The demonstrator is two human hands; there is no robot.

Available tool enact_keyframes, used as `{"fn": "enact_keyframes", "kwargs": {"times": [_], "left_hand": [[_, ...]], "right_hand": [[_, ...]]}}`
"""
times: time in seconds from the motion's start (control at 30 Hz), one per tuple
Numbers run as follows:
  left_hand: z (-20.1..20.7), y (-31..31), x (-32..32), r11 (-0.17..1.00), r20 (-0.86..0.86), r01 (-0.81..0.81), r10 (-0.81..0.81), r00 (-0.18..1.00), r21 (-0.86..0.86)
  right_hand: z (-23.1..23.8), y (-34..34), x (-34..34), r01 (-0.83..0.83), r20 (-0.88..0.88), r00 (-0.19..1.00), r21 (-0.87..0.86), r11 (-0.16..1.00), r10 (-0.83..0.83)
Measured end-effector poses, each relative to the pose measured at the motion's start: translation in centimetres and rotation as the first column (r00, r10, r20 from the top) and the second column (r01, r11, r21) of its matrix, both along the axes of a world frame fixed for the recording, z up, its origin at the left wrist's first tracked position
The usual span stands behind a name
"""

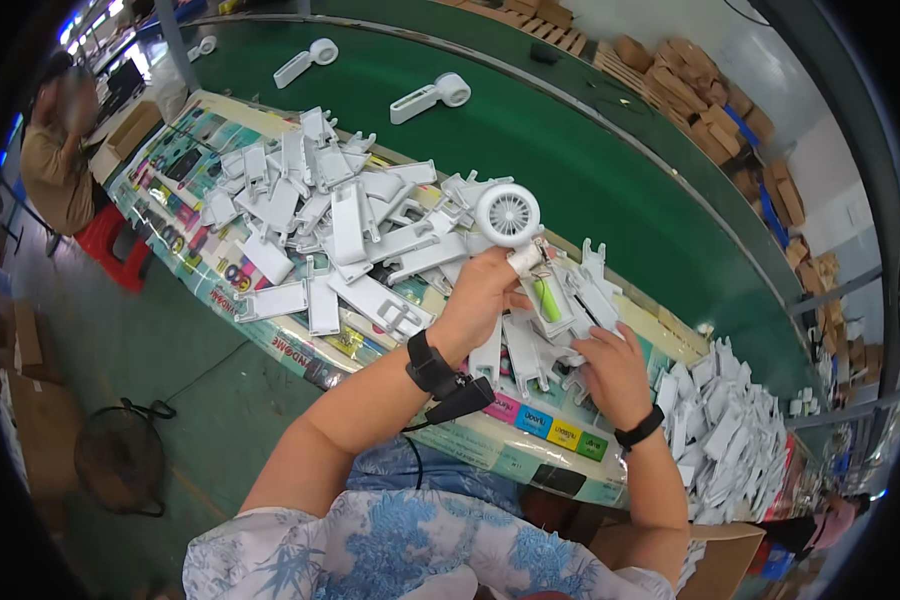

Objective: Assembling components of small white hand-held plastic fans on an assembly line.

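A white handheld fan (508, 215) with a round grille is in my left hand (477, 298), whose fingers close round its neck. The fan's handle is uncovered, and a green battery (547, 298) shows inside it. My right hand (615, 372) is just right of the handle's lower end, fingers apart and bent over loose white plastic handle covers (525, 352). Its fingertips seem to touch the pieces, but no grip on one shows. A large heap of similar white covers (345, 220) lies to the left of my hands.
Another heap of white covers (725, 430) is at the right. Assembled fans (432, 98) lie on the green conveyor belt (530, 130) beyond the table. A cardboard box (725, 560) stands close by my right side. At the far left, a person (60, 160) sits on a red stool (110, 245).
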State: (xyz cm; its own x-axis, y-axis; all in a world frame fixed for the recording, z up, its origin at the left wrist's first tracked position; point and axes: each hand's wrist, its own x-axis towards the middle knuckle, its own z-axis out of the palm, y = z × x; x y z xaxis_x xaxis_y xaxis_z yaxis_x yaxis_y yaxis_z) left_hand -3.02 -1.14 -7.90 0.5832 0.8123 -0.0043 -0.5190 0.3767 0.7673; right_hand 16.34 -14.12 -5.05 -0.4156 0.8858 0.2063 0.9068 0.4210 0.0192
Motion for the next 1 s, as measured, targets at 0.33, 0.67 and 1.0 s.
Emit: {"fn": "enact_keyframes", "kwargs": {"times": [0.33,0.67,1.0], "left_hand": [[-0.1,-0.9,0.4,0.983,0.255,-0.071,0.113,0.96,-0.169],[1.0,-1.8,0.6,0.985,0.333,-0.144,0.166,0.928,-0.092],[1.2,-2.4,-1.5,0.909,0.08,-0.41,0.405,0.911,0.077]], "right_hand": [[7.6,0.9,-4.8,0.24,-0.532,0.792,-0.178,0.954,-0.299],[5.8,4.5,-9.6,0.256,-0.204,0.959,0.321,0.912,-0.198],[4.6,5.9,-11.2,0.19,-0.434,0.893,0.124,0.974,-0.119]]}}
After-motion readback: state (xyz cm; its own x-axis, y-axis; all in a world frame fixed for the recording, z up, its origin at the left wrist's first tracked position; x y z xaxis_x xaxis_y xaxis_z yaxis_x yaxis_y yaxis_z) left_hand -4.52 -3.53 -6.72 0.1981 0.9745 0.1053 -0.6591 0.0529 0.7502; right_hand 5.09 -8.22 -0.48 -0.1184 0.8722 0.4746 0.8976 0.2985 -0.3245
